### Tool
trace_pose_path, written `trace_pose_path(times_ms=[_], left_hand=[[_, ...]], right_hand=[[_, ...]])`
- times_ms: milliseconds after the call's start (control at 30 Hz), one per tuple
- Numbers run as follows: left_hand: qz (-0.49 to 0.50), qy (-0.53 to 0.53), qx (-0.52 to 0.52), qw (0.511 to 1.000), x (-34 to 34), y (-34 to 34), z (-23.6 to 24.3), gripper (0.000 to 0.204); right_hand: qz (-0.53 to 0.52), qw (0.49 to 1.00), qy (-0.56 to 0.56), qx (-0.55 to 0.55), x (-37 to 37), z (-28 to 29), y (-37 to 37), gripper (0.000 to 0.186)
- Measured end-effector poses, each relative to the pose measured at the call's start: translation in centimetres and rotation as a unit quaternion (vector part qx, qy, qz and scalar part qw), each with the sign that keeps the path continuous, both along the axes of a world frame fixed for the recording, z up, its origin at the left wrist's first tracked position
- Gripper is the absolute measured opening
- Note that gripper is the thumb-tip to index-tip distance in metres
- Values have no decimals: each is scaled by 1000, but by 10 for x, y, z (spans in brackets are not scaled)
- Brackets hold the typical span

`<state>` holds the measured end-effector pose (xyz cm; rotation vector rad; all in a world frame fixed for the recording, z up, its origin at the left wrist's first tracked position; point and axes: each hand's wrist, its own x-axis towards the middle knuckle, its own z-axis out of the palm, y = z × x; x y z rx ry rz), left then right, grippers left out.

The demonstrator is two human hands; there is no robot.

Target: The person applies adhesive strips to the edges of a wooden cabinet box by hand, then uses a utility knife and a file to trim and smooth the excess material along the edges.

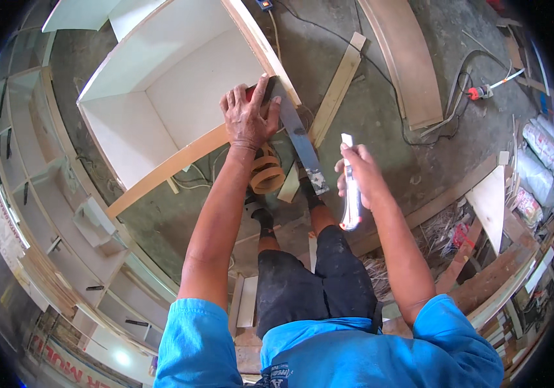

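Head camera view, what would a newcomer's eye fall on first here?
Probably the big white box, upper left of centre, its open side toward the camera and the left hand at its edge. Next might come the white cutter knife in the right hand, just right of centre. The bright blue shirt along the bottom also stands out.

Large red capitals run across a pale banner (70, 370) at the lower left. Small light letters stand on a dark patch (279, 375) on the front of the blue shirt (380, 355). Reddish lettering lines a whitish sheet (7, 223) farther left; a bag (528, 205) at the right seems to bear coloured print, too blurred to read.
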<state>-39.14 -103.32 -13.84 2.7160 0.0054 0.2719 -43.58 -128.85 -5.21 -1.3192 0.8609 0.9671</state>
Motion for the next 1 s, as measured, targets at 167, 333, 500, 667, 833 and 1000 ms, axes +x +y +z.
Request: trace_pose_path(times_ms=[167, 333, 500, 667, 833, 1000], left_hand=[[0, 6, -20, 1000, 0, 3, 0, 55], [5, 4, -31, 1000, 1, 3, -1, 54], [1, -1, -21, 1000, 1, 2, -2, 54], [-8, -7, 5, 1000, 3, -2, -4, 54], [7, -17, 24, 1000, 4, -8, -7, 54], [20, -31, 33, 999, 7, -12, -16, 54]], right_hand=[[0, 998, -60, -4, 4, -2, 16, 32], [7, 996, -78, 34, 13, -5, 25, 31], [-20, 993, -98, 63, 20, -5, 30, 31], [123, 975, -168, -83, 32, -15, 43, 32], [276, 894, -286, -206, 48, -35, 67, 29], [383, 808, -341, -291, 62, -42, 81, 29]])
